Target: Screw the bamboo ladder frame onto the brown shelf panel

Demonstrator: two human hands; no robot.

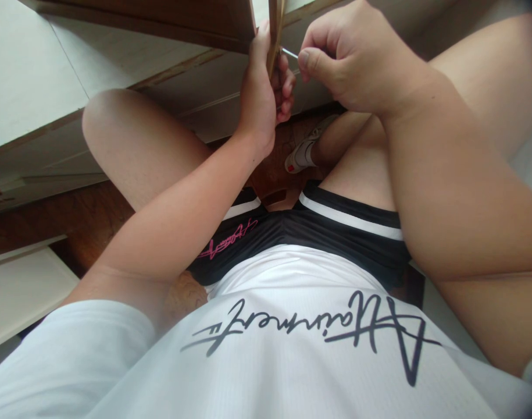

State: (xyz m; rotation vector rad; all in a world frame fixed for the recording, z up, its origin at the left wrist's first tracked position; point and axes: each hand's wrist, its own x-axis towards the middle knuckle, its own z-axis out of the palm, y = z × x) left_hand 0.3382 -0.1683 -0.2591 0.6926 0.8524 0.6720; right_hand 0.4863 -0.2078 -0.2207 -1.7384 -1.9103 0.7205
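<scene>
At top centre, the left hand gripped one narrow brown wooden piece; the right hand pinched one thin silvery rod.

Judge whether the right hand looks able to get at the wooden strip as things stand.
Probably yes: the right hand is close beside the wooden strip, though its fingers pinch a thin metal rod pointing at it, and the left hand, holding the strip's near end, crowds the approach.

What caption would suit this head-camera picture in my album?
The left hand grips a narrow wooden piece while the right hand pinches a thin metal rod at its edge.
</scene>
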